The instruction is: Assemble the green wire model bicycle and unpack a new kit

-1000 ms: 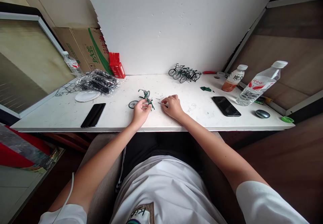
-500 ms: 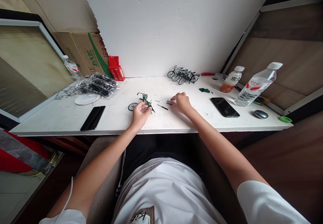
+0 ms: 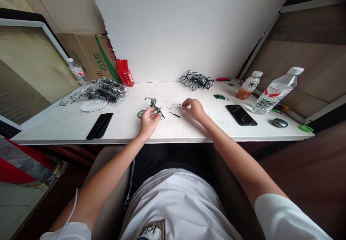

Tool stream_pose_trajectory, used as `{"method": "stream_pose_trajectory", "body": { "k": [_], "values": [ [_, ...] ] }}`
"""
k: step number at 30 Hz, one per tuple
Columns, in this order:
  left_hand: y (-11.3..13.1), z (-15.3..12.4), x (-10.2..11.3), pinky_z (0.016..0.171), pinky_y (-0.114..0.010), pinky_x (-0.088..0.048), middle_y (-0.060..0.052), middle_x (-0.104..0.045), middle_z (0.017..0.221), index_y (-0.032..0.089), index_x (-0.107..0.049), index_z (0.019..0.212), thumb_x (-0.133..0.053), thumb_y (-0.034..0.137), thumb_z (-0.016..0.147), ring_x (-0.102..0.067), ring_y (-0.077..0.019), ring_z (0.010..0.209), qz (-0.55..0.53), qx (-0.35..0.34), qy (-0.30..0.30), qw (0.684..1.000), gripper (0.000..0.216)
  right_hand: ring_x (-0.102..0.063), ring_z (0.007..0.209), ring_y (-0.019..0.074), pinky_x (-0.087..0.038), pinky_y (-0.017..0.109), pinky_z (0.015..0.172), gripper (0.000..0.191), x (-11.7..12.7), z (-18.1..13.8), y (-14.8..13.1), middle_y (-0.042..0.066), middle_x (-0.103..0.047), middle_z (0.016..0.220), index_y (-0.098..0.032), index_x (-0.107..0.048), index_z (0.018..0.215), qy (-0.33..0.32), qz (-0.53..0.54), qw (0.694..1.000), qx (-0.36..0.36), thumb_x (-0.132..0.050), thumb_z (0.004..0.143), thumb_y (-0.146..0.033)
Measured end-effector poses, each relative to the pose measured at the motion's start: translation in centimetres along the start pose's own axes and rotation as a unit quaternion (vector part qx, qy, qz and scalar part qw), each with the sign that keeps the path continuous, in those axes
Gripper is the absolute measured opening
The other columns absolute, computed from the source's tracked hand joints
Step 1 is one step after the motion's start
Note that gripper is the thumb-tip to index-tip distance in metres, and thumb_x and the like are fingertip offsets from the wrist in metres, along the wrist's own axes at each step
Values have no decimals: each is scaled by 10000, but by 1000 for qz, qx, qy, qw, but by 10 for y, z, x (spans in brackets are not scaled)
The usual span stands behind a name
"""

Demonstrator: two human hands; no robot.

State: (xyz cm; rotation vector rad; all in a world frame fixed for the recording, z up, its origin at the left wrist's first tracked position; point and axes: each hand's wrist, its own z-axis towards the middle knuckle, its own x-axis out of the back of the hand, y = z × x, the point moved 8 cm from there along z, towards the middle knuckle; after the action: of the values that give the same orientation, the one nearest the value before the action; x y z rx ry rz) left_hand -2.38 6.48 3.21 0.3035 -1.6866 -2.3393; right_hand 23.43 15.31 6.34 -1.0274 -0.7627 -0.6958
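A small green model bicycle (image 3: pixel 153 103) is gripped in my left hand (image 3: pixel 149 119), its handlebar pointing up and away from me. One spoked wheel (image 3: pixel 141 113) shows at its left, beside my fingers. My right hand (image 3: pixel 193 108) pinches a thin dark part (image 3: pixel 181 105) between thumb and fingertips, just above the table; its exact kind is too small to make out. Between the hands lies a small dark screwdriver (image 3: pixel 174 114). A few tiny thin pieces (image 3: pixel 171 107) are scattered just behind it.
Several finished-looking model bicycles (image 3: pixel 196 80) stand at the back. Green parts (image 3: pixel 219 96) lie right of them. Phones (image 3: pixel 100 126) (image 3: pixel 241 115) flank the hands. Bottles (image 3: pixel 278 91) (image 3: pixel 249 85) and a mouse (image 3: pixel 280 123) stand right; bagged black parts (image 3: pixel 105 91) lie left.
My right hand has lifted a thin dark part slightly from the tabletop. My left hand has tilted the bicycle a little and shifted slightly left.
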Motion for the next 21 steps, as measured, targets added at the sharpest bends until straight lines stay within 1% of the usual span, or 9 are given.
{"method": "stream_pose_trajectory", "body": {
  "k": [2,3,7,9,11,13,14,17,21],
  "values": [
    [4,4,3,698,-263,-528,-85,-757,989,161,-729,1109,-843,316,797,-664,-158,791,-2,-10,-2,1000,366,-655,1152,329,-508,404,916,156,2,1,4,110,-820,1050,-193,-789,1112,12,-12,1000,-17,-670,1020,-236],
    [6,7,6,698,-261,-528,-88,-761,1004,160,-730,1112,-845,322,796,-663,-156,793,0,-16,-1,1000,373,-645,1175,338,-503,410,926,159,3,1,7,113,-821,1043,-194,-794,1097,13,-22,999,-27,-660,1026,-240],
    [9,18,21,676,-253,-516,-41,-715,849,159,-724,1111,-854,328,798,-642,-149,740,26,-48,26,998,378,-614,1224,356,-492,443,973,181,2,0,14,127,-817,1053,-194,-797,1056,9,-50,997,-65,-628,1035,-255],
    [8,23,28,673,-250,-512,-26,-693,820,166,-719,1093,-857,325,799,-637,-144,726,41,-66,35,996,362,-590,1261,376,-494,484,1004,197,2,-1,15,146,-805,1131,-189,-794,1099,17,-64,995,-72,-625,1025,-259],
    [7,27,35,674,-250,-515,-24,-687,827,171,-712,1093,-854,325,802,-635,-142,724,53,-79,41,995,358,-554,1312,412,-495,551,1037,245,2,-2,12,178,-763,1279,-180,-786,1183,28,-79,995,-57,-632,1013,-268],
    [5,32,43,675,-252,-521,-22,-679,826,173,-706,1109,-849,325,805,-636,-144,722,64,-85,53,993,369,-525,1344,442,-498,608,1056,301,1,-3,4,205,-697,1410,-170,-776,1253,31,-80,996,-22,-638,1011,-286],
    [4,34,47,678,-253,-525,-20,-674,821,172,-705,1116,-847,326,806,-639,-146,720,69,-86,60,992,374,-517,1352,450,-501,624,1061,318,-1,-5,-3,212,-676,1442,-166,-774,1271,26,-75,997,2,-637,1016,-297],
    [1,40,58,695,-258,-531,-16,-667,814,170,-707,1127,-846,336,804,-650,-151,722,85,-87,76,990,388,-504,1382,437,-501,628,1102,345,-9,-14,-31,197,-673,1453,-174,-774,1308,-5,-44,995,91,-625,1042,-335],
    [-5,43,65,673,-260,-525,-19,-666,797,168,-700,1131,-850,352,800,-661,-164,723,84,-73,86,990,407,-463,1458,401,-462,612,1198,397,-28,-36,-73,158,-659,1498,-217,-757,1395,-64,-12,974,218,-623,1069,-399]
  ]
}}
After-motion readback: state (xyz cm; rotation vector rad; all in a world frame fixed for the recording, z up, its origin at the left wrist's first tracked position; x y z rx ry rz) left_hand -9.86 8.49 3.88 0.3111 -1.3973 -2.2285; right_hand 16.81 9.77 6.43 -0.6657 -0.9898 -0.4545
